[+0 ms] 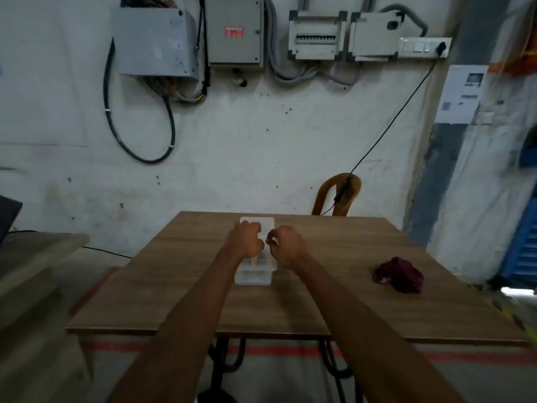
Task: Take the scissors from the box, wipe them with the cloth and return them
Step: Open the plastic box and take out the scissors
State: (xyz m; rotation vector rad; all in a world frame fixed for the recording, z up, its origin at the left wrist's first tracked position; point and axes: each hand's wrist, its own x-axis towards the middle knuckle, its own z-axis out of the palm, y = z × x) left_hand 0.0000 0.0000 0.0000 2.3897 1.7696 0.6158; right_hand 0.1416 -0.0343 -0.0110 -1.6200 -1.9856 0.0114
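Hovering hands: left hand [247,239] and right hand [286,245] curl over the clear plastic box [253,277], frame centre; grasp unclear.
Cloth: maroon cloth [398,275] on counter [180,289], right.

Pretty dim and flat, no hard shadows. Whole frame is soft and a bit smeary, the hands [263,242] blurred. Wide-angle bends the edges; small bright glare at right.

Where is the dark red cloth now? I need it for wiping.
In the head view, the crumpled dark red cloth lies on the wooden table's right side, apart from the clear plastic box and both hands.
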